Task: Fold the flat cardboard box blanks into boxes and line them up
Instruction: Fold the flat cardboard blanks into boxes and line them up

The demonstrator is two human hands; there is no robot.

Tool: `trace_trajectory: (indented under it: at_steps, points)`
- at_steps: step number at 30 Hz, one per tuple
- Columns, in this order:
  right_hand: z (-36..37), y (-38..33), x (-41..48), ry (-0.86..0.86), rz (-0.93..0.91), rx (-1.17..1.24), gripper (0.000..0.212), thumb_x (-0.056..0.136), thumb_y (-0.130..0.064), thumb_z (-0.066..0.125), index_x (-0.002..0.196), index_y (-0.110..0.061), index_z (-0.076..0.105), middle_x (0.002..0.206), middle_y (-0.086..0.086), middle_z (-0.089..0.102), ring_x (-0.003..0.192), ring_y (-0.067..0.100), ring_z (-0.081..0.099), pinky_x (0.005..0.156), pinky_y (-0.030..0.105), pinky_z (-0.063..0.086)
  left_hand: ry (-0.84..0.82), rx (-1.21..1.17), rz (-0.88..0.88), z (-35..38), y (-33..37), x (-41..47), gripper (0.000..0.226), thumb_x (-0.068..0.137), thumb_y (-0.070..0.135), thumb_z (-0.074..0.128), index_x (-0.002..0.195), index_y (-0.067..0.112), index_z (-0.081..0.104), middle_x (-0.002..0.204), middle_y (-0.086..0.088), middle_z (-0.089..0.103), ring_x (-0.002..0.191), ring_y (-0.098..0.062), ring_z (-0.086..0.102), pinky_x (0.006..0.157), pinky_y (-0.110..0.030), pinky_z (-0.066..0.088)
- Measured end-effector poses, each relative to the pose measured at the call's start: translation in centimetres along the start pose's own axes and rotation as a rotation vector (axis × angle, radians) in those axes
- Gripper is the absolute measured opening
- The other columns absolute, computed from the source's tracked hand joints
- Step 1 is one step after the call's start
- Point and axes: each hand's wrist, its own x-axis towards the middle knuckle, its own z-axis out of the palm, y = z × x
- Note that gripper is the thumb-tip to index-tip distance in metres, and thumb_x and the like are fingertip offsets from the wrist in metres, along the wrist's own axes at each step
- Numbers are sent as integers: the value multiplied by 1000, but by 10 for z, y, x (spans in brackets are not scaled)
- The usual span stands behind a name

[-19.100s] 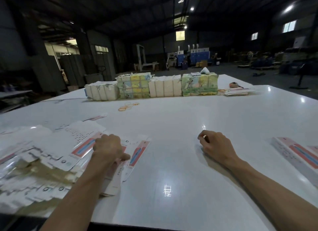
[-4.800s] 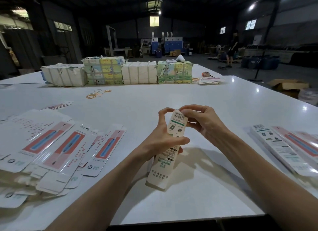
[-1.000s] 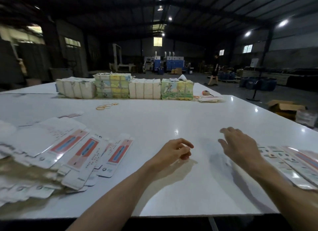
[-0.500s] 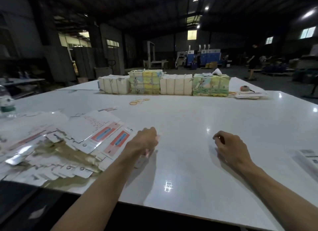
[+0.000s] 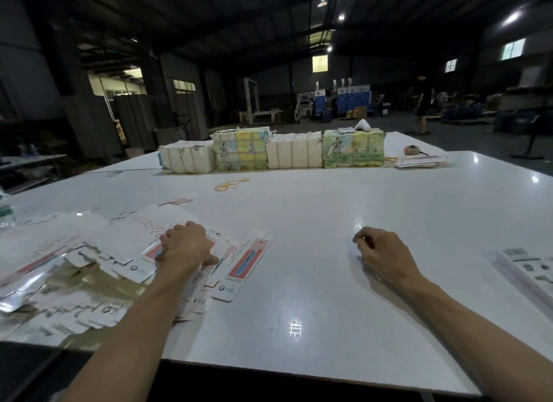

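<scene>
Left hand [image 5: 185,243] lies knuckles-up on the pile of flat blanks [image 5: 125,237], fingers curled; whether it grips a blank cannot be told. Right hand [image 5: 380,252], well right of the pile, rests on the table [image 5: 299,216], loosely curled and holding nothing. Print on the blanks is too blurred to read.

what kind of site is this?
Probably a packaging or print-finishing warehouse: loose flat box blanks piled on a big white table, bundled stacks of printed sheets at its far side, blue machines in the dark hall behind.
</scene>
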Motion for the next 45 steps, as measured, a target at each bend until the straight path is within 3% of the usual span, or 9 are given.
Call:
trace_trajectory:
  at_steps: [5, 12, 16, 20, 23, 28, 37, 41, 45]
  points:
    - [-1, -2, 0, 1, 0, 2, 23, 96, -20, 54, 87, -35, 68, 72, -28, 64, 65, -1, 64, 60, 27, 43, -52, -105, 4, -1, -6, 7, 92, 73, 56, 92, 134, 6, 46, 129, -12, 61, 124, -33, 60, 105, -46, 50]
    - [0, -1, 0, -17, -3, 5, 22, 97, -20, 54, 87, -34, 69, 67, -22, 65, 58, 5, 64, 60, 28, 44, -211, -431, 152, -11, 1, 15, 33, 90, 37, 80, 115, 20, 65, 91, 1, 75, 67, -17, 77, 54, -30, 58]
    - [0, -1, 2, -25, -16, 23, 21, 97, -18, 56, 90, -31, 71, 68, -13, 66, 71, 10, 70, 69, 33, 51, -429, -930, 247, -22, 24, 5, 42, 97, 17, 70, 137, 18, 55, 99, -1, 80, 76, -19, 80, 60, -36, 64]
    - [-1, -1, 2, -29, -40, 43, 20, 97, -17, 56, 92, -28, 72, 67, -12, 66, 75, 15, 72, 74, 37, 55, -713, -1276, 429, -20, 58, -17, 91, 66, 84, 78, 133, 24, 60, 109, -3, 79, 77, -16, 64, 63, -27, 56]
    - [-1, 0, 2, -10, -43, 75, 21, 97, -16, 57, 89, -28, 72, 66, -9, 67, 68, 14, 69, 72, 36, 55, -947, -1566, 404, -13, 85, -28, 74, 90, 68, 66, 126, 4, 63, 102, -12, 66, 75, -19, 55, 62, -29, 51]
    - [-3, 0, 6, 17, -24, 196, 20, 98, -14, 58, 89, -23, 73, 63, -5, 69, 60, 7, 64, 70, 35, 55, -782, -1517, 459, 7, 141, -39, 51, 88, 8, 82, 131, 11, 55, 115, -13, 77, 90, -27, 78, 68, -39, 63]
    - [-2, 2, 8, 168, -49, 275, 14, 105, -10, 56, 106, -14, 69, 72, -1, 69, 62, 11, 61, 64, 29, 50, -834, -1664, 587, 45, 188, -67, 28, 104, 26, 55, 128, 19, 67, 113, -9, 77, 91, -28, 77, 74, -41, 62]
    - [-3, -7, 7, 268, -189, 200, 23, 105, -13, 59, 127, -20, 59, 93, -8, 64, 84, 6, 67, 71, 23, 56, -1067, -1862, 697, 52, 184, -69, 44, 108, 28, 48, 152, 26, 43, 141, -14, 67, 130, -36, 65, 106, -59, 53]
    - [-10, -17, 12, 188, -350, 49, 40, 106, -29, 59, 145, -21, 55, 134, -7, 46, 125, 13, 48, 90, 32, 59, -1107, -1829, 705, 48, 182, -77, 41, 104, 31, 57, 142, 18, 51, 128, -20, 71, 111, -37, 73, 89, -47, 61]
